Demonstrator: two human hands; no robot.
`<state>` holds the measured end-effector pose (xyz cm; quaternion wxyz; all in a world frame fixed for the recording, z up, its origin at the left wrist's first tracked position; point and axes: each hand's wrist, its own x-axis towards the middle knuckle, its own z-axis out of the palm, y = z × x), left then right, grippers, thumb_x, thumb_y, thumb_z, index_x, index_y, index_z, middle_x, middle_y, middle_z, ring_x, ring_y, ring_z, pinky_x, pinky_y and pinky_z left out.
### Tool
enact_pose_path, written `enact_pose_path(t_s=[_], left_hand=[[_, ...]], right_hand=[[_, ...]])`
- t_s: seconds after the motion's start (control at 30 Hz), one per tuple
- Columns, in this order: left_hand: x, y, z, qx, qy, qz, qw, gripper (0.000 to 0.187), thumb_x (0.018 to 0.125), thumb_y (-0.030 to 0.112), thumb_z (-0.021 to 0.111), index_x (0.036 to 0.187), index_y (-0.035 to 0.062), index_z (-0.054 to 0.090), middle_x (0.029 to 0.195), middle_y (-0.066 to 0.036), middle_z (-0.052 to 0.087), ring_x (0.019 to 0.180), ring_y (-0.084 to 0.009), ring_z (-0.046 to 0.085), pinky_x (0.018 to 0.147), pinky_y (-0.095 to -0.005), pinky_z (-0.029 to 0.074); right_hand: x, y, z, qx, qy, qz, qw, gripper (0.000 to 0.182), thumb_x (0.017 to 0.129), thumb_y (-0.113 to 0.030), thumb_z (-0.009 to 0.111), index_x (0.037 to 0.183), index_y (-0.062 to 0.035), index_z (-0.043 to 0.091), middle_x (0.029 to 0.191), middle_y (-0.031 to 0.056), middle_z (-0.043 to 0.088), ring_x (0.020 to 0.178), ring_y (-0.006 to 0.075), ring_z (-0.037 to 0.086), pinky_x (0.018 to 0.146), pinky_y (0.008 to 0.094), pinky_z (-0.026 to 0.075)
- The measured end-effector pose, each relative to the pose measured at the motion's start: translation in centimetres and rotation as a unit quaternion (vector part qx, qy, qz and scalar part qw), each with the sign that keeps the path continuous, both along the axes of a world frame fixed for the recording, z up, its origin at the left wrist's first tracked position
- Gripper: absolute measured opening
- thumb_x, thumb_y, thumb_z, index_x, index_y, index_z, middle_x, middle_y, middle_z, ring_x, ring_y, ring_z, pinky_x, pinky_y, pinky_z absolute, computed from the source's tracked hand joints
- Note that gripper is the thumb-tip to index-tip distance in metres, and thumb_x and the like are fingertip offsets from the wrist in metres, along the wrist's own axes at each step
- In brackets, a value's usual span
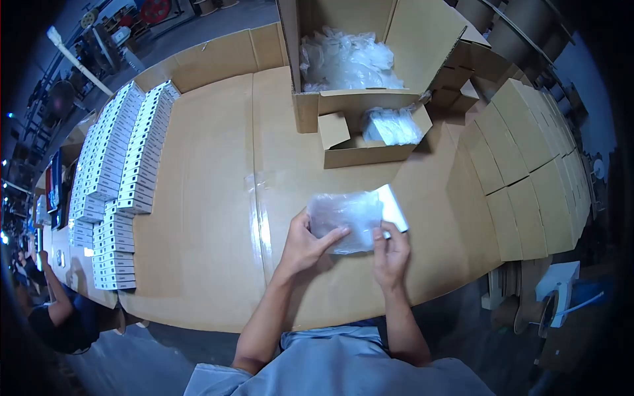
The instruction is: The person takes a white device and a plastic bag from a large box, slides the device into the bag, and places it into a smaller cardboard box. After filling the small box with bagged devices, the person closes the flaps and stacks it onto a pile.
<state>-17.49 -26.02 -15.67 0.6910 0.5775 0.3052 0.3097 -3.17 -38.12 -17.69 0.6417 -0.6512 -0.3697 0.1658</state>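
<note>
Over the cardboard-covered table, my left hand grips a translucent plastic bag, its thumb lying across the front. My right hand is closed at the bag's right edge, fingers around a flat white box. The white box slants up at that edge, its lower part behind my fingers and its left side overlapping the bag in this view. Beyond my hands sits a small open carton with plastic-wrapped pieces inside.
A large open carton full of clear plastic bags stands at the back. Tall rows of small white boxes line the left side. Brown cartons are stacked at the right. A person is at the far left.
</note>
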Motion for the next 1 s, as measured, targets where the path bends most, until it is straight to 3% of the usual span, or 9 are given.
enact_pose_path(t_s=[0.03, 0.07, 0.1, 0.2, 0.3, 0.43, 0.7, 0.9, 1.0], left_hand=[[0.0, -0.1, 0.4, 0.025, 0.008, -0.002, 1.0, 0.047, 0.08, 0.01, 0.086, 0.12, -0.0015, 0.062, 0.107, -0.007, 0.07, 0.096, -0.0136, 0.066, 0.087, -0.0301, 0.054], [0.0, -0.3, 0.7, 0.049, 0.017, -0.006, 0.999, 0.047, 0.079, 0.009, 0.086, 0.118, -0.0014, 0.062, 0.106, -0.007, 0.07, 0.095, -0.0134, 0.066, 0.086, -0.0297, 0.054], [-0.1, -0.5, 0.8, 0.074, 0.026, -0.012, 0.997, 0.046, 0.079, 0.008, 0.087, 0.117, -0.0013, 0.062, 0.104, -0.007, 0.071, 0.095, -0.0132, 0.066, 0.085, -0.0292, 0.054], [-0.3, -1.0, 0.2, 0.121, 0.061, -0.037, 0.99, 0.045, 0.077, 0.009, 0.088, 0.113, -0.0006, 0.062, 0.101, -0.007, 0.07, 0.094, -0.0127, 0.066, 0.082, -0.0281, 0.054], [0.0, -1.6, 0.1, 0.126, 0.059, -0.039, 0.989, 0.045, 0.076, 0.01, 0.09, 0.11, 0.0001, 0.062, 0.099, -0.006, 0.07, 0.093, -0.0127, 0.066, 0.082, -0.0284, 0.054], [0.1, -1.6, 0.3, 0.125, 0.082, -0.056, 0.987, 0.046, 0.076, 0.01, 0.09, 0.111, -0.0001, 0.062, 0.099, -0.007, 0.07, 0.093, -0.013, 0.066, 0.083, -0.029, 0.054], [-0.4, -1.0, 0.2, 0.133, 0.076, -0.045, 0.987, 0.048, 0.075, 0.01, 0.091, 0.112, -0.0015, 0.062, 0.1, -0.008, 0.071, 0.096, -0.0144, 0.068, 0.086, -0.0307, 0.055], [-0.3, -0.7, 0.1, 0.153, 0.064, -0.01, 0.986, 0.044, 0.076, 0.014, 0.089, 0.109, -0.0008, 0.065, 0.095, -0.014, 0.075, 0.086, -0.0168, 0.072, 0.079, -0.0319, 0.056], [-0.5, -0.6, 0.8, 0.129, 0.087, -0.036, 0.987, 0.048, 0.077, 0.011, 0.089, 0.114, -0.002, 0.063, 0.102, -0.01, 0.073, 0.095, -0.0153, 0.068, 0.085, -0.0304, 0.055]], right_hand=[[0.3, 0.4, 1.2, 0.026, 0.006, -0.016, 1.0, 0.021, 0.103, -0.014, 0.058, 0.107, 0.0046, 0.068, 0.098, 0.0092, 0.068, 0.085, 0.0144, 0.06, 0.075, 0.0271, 0.048], [1.2, 0.5, 2.2, 0.043, 0.021, -0.006, 0.999, 0.024, 0.103, -0.011, 0.053, 0.115, 0.0049, 0.065, 0.109, 0.0114, 0.066, 0.103, 0.017, 0.06, 0.088, 0.0289, 0.047], [2.7, -0.2, 2.7, -0.001, -0.05, 0.013, 0.999, 0.035, 0.102, -0.007, 0.052, 0.135, 0.0038, 0.051, 0.122, 0.0123, 0.059, 0.114, 0.0196, 0.056, 0.1, 0.0315, 0.043], [3.3, 1.4, 6.5, 0.186, 0.038, -0.005, 0.982, 0.048, 0.1, -0.002, 0.057, 0.143, -0.0005, 0.035, 0.127, 0.0144, 0.056, 0.115, 0.0194, 0.055, 0.1, 0.0314, 0.044], [5.4, 1.6, 6.4, 0.204, 0.084, 0.053, 0.974, 0.055, 0.096, -0.001, 0.065, 0.138, -0.0045, 0.029, 0.122, 0.0181, 0.054, 0.111, 0.0186, 0.057, 0.096, 0.0313, 0.048], [4.2, 2.7, 7.5, 0.203, 0.078, 0.059, 0.974, 0.05, 0.09, 0.0, 0.074, 0.122, -0.0057, 0.036, 0.112, 0.0086, 0.048, 0.105, 0.0132, 0.057, 0.09, 0.0265, 0.051], [3.6, 3.1, 7.1, 0.162, 0.077, 0.117, 0.977, 0.043, 0.091, -0.001, 0.074, 0.115, -0.0048, 0.039, 0.105, 0.0056, 0.05, 0.097, 0.0105, 0.057, 0.084, 0.0249, 0.051], [3.8, 2.8, 7.1, 0.13, 0.051, 0.132, 0.981, 0.039, 0.09, -0.001, 0.075, 0.114, -0.0033, 0.044, 0.103, 0.0051, 0.05, 0.095, 0.0098, 0.056, 0.082, 0.0245, 0.05], [3.9, 2.9, 6.7, 0.115, 0.057, 0.14, 0.982, 0.037, 0.09, -0.002, 0.075, 0.114, -0.0026, 0.047, 0.101, 0.0046, 0.051, 0.093, 0.0098, 0.055, 0.081, 0.0247, 0.049]])
